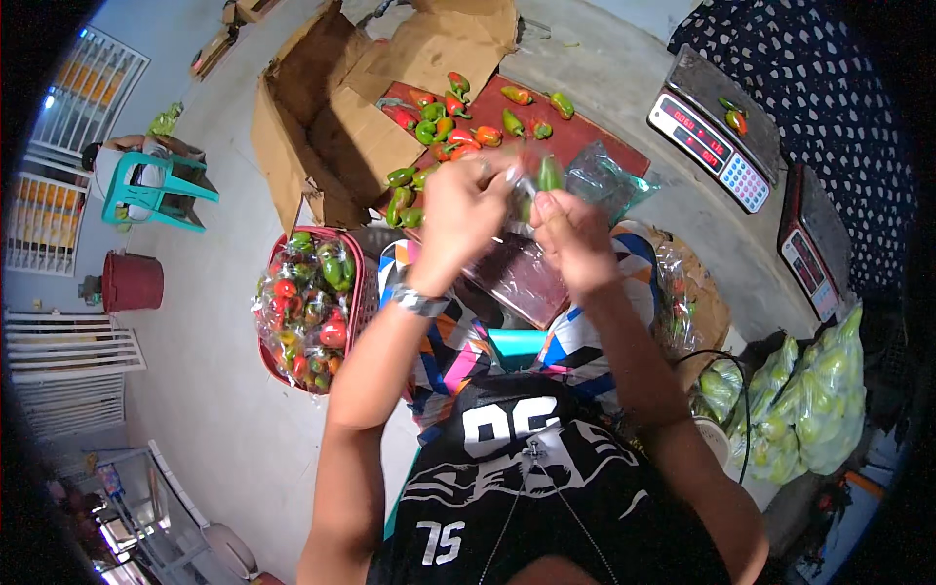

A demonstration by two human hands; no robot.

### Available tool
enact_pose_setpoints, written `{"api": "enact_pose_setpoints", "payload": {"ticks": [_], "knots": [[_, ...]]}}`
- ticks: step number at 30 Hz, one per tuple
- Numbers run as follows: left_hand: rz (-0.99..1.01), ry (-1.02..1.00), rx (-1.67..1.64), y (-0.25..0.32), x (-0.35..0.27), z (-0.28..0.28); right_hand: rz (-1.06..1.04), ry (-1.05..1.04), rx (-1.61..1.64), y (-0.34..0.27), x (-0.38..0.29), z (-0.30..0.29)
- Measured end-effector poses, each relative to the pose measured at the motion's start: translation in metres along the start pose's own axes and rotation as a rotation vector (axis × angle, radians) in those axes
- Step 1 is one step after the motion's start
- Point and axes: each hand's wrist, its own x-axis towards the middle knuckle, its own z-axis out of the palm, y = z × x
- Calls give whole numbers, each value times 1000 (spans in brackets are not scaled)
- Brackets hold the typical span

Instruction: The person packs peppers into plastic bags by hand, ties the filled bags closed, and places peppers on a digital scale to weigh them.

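Between my two hands is a small transparent plastic bag [523, 191] with a green pepper [548, 174] at it, partly blurred. My left hand [468, 205], a banded watch at its wrist, pinches the plastic with its fingertips. Thumb and curled fingers of my right hand [574, 238] grip the same bag from the other side. Below them is a low red table [607, 142], where loose red and green peppers [457, 135] lie beyond my left hand. A stack of thin plastic bags [603, 175] rests at the table's right corner.
An opened cardboard box [314, 110] leans at the table's left. A red basket [358, 292] beside my left leg holds bagged peppers. Two digital scales [709, 150] [808, 270] stand right, one with peppers on it. Bags of green produce [819, 402] sit lower right. A person bends behind a teal chair [157, 186].
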Motion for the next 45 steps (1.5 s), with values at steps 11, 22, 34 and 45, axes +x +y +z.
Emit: {"api": "enact_pose_setpoints", "payload": {"ticks": [11, 22, 34, 45], "knots": [[-43, -576, 1, 17, 23, -26, -8, -139, -42, 33, 0, -50], [-155, -770, -1075, -3, -6, -2, -93, -709, 1034, 18, -9, 10], [-185, -156, -416, -29, -29, 0, -886, 152, -1026, 1, 8, -9], [262, 77, -75, -48, -47, 31, -363, -53, -621, 12, 3, -27]]}}
